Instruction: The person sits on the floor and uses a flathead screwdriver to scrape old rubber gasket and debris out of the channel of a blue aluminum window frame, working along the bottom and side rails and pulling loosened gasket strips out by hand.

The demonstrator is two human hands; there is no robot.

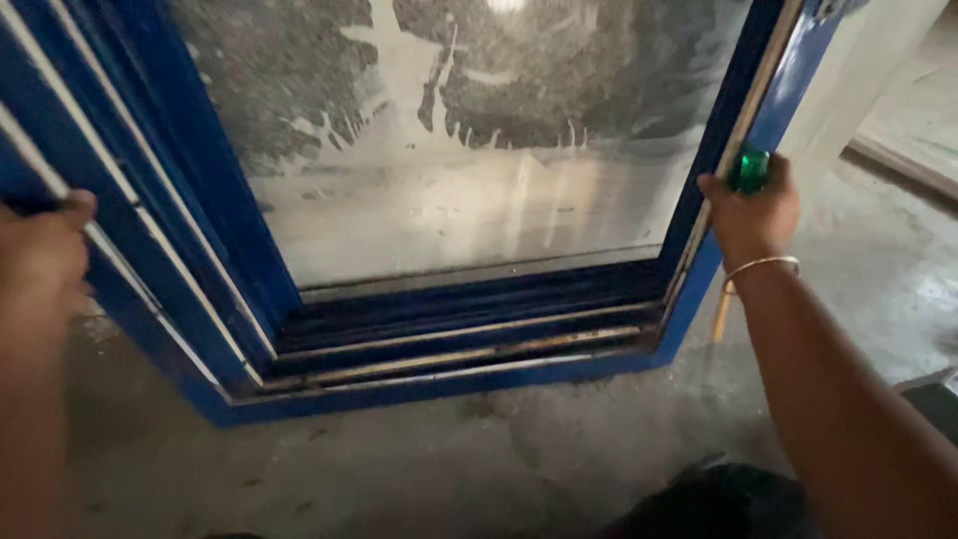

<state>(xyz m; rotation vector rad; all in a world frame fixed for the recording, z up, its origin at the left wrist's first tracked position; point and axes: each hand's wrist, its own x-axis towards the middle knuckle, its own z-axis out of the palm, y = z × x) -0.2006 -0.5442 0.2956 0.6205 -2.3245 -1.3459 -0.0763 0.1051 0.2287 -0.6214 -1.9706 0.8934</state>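
A blue-framed window unit stands on a concrete floor, its glass pane smeared with white residue. My left hand grips the frame's left edge. My right hand holds the frame's right edge and also clasps a tool with a green translucent handle; a yellowish shaft pokes out below my wrist, which wears a thin metal bangle.
The rough concrete floor spreads below the frame, stained in places. A pale wall or panel rises at the upper right, and a dark object sits at the right edge.
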